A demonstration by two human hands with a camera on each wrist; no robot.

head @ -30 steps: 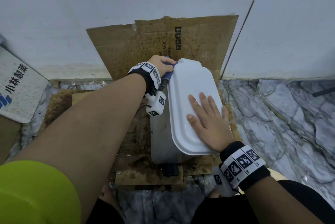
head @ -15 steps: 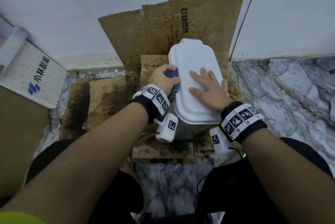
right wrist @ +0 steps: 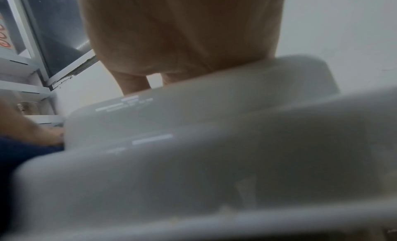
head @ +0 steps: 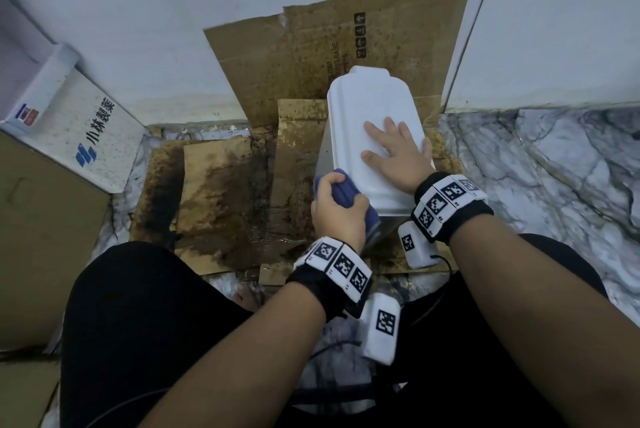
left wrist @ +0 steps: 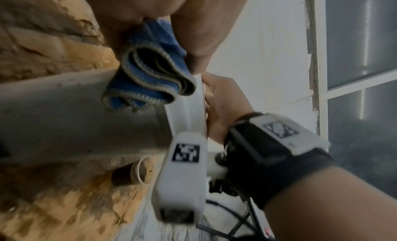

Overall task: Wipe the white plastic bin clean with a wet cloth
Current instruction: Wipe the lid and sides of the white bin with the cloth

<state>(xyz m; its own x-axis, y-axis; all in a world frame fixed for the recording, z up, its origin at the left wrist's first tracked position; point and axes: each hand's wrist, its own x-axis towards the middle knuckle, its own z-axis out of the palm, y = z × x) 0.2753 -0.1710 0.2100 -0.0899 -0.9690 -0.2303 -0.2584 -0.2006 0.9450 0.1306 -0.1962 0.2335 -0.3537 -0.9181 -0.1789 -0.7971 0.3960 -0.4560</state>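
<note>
The white plastic bin point(head: 363, 105) stands on stained cardboard against the wall, its lid facing up. My left hand point(head: 337, 209) grips a folded blue cloth point(head: 346, 190) and presses it against the bin's near left side, just under the lid rim. In the left wrist view the blue cloth point(left wrist: 148, 78) bunches against the grey side of the bin point(left wrist: 75, 119). My right hand point(head: 394, 150) lies flat on the lid with fingers spread. The right wrist view shows the right hand point(right wrist: 182, 32) resting on the blurred lid of the bin point(right wrist: 193, 125).
Soiled brown cardboard point(head: 225, 192) covers the floor left of the bin, and another sheet point(head: 311, 47) leans on the white wall. A white printed box point(head: 93, 137) lies at far left. Marble floor point(head: 536, 168) extends right. My knees sit near.
My left hand has slid the cloth down the bin's left side, from the far end toward me. The right hand stayed flat on the lid. The head view pulled back.
</note>
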